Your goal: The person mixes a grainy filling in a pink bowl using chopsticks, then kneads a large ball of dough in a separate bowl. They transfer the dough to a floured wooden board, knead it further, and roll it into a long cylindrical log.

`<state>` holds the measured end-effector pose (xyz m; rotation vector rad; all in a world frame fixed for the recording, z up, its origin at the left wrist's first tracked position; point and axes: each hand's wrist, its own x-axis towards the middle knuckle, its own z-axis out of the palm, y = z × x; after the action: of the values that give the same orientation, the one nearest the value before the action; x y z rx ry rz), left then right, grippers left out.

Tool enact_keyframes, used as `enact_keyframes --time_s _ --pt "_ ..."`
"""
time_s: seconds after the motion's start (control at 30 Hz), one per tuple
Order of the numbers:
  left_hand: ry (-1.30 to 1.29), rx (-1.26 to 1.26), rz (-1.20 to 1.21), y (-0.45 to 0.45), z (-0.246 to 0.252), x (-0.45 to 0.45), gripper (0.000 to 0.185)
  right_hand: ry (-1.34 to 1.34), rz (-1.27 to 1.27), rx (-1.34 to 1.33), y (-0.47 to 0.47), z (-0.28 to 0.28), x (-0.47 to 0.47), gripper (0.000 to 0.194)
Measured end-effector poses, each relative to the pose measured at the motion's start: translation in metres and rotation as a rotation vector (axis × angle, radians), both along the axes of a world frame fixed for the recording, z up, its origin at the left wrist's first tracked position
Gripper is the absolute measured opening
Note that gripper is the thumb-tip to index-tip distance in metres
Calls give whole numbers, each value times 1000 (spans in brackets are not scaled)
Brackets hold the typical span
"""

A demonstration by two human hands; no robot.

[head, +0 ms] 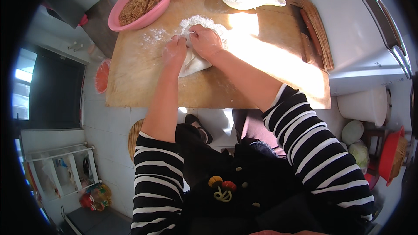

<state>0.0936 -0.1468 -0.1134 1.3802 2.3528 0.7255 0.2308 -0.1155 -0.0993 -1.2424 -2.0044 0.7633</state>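
A lump of pale, smooth dough (pixel 195 65) rests on a wooden board (pixel 137 75) in front of me. Both hands grip its far part, thumbs and fingers curled in. My left hand (pixel 175 51) holds the left side, its fingers dusted white. Close beside it, my right hand (pixel 206 41) bends over the top right of the dough and hides some of it. Loose flour (pixel 203 21) lies heaped just beyond my fingers, with a thinner scatter to the left.
At the board's far left stands a pink basin (pixel 114 23) of brown crumbly filling (pixel 143 5). A white scoop (pixel 276 1) of flour sits at the far edge. A straw brush (pixel 318 36) and wooden handles (pixel 307 48) line the right side, near a white appliance (pixel 352 32). Sunlight glares off the board's right half.
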Motion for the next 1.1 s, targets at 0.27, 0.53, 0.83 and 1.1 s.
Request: enact_keyframes --time_s 0.27,0.53,0.83,1.1 --pt "-125 -122 -82 -81 30 28 70 338 -127 -246 -61 -26 82 23" --pt "-630 -194 71 -121 35 74 45 -22 23 -342 -53 3 67 29" --pt "20 -11 -63 -85 51 68 31 224 17 18 -83 7 40 18" --pt "471 400 -239 -119 -6 75 21 79 191 417 -92 -25 52 17"
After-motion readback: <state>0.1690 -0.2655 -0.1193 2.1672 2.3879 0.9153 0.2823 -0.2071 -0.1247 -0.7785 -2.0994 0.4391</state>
